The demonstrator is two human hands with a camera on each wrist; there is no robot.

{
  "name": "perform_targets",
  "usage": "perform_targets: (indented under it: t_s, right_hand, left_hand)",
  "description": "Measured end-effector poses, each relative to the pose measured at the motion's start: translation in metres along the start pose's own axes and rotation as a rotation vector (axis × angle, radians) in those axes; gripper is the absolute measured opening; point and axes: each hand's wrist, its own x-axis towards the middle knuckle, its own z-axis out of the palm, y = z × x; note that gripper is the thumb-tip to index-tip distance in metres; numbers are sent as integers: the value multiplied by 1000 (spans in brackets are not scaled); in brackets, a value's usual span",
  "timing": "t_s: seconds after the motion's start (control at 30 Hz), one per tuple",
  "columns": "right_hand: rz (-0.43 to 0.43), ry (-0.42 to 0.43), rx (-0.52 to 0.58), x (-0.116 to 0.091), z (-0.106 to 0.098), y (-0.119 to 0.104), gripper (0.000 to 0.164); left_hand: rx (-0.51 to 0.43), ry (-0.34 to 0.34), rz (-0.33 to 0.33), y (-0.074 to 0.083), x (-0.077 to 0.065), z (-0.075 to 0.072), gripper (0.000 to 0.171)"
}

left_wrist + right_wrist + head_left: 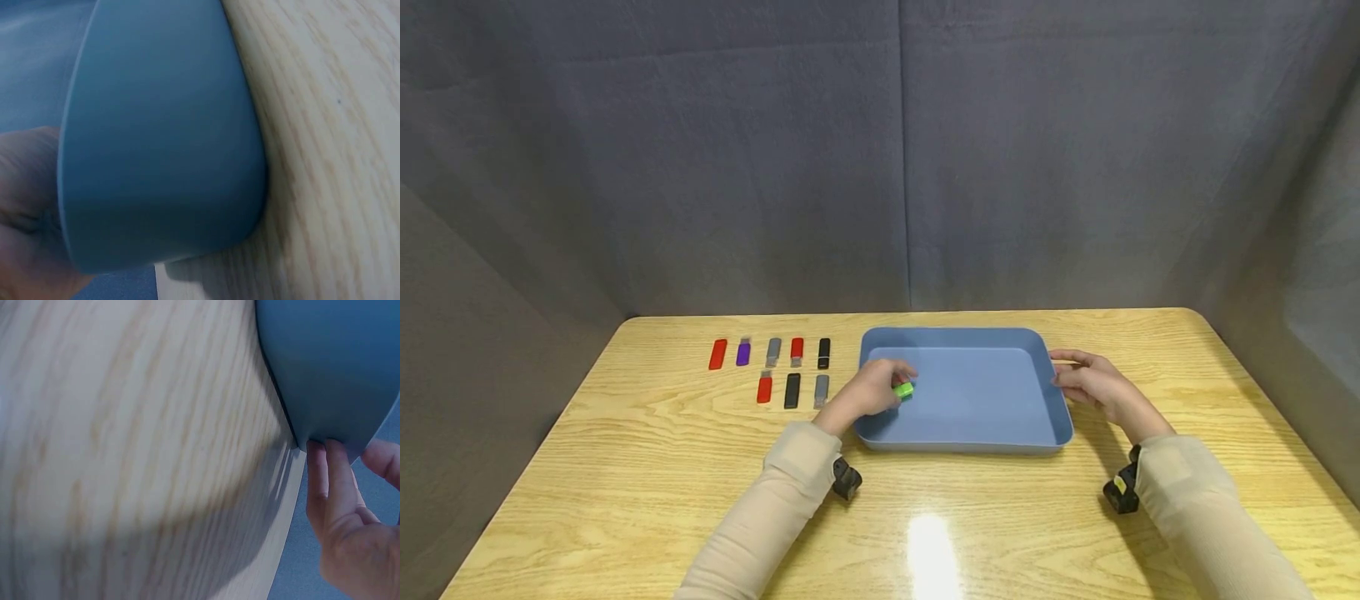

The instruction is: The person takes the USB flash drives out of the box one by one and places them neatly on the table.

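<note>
My left hand (874, 387) reaches over the left wall of a shallow blue tray (985, 350) and pinches a small green USB flash drive (903, 390) just inside. In the left wrist view, the tray's outer wall (162, 125) hides that drive and most of the hand. On the opposite side, my right hand (1093, 383) holds the tray's right wall. Its straight fingers (337, 475) press the outside of the wall, and another digit sits at the rim in the right wrist view.
Left of the tray, several flash drives lie in two rows, among them a purple one (743, 352), a black one (824, 353) and a dark one (792, 390). The wooden table (625, 475) ends at a grey curtain (760, 183) behind.
</note>
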Motion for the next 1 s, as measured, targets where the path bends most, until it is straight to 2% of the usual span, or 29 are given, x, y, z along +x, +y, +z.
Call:
perform_targets:
  t_s: [0.17, 0.4, 0.57, 0.83, 1.0]
  right_hand:
    - [-4, -3, 31, 1, 1, 1, 67]
    - [-1, -5, 41, 0, 1, 0, 66]
    - [-2, -4, 36, 0, 1, -1, 66]
    - [1, 2, 17, -1, 1, -1, 67]
    - [11, 9, -11, -1, 1, -1, 66]
  left_hand:
    - [-102, 32, 7, -3, 0, -4, 43]
    - [-175, 79, -78, -5, -1, -8, 43]
    - [-230, 118, -65, -7, -3, -12, 39]
    - [-293, 138, -128, -9, -10, -21, 41]
    - [-363, 147, -133, -15, -13, -26, 44]
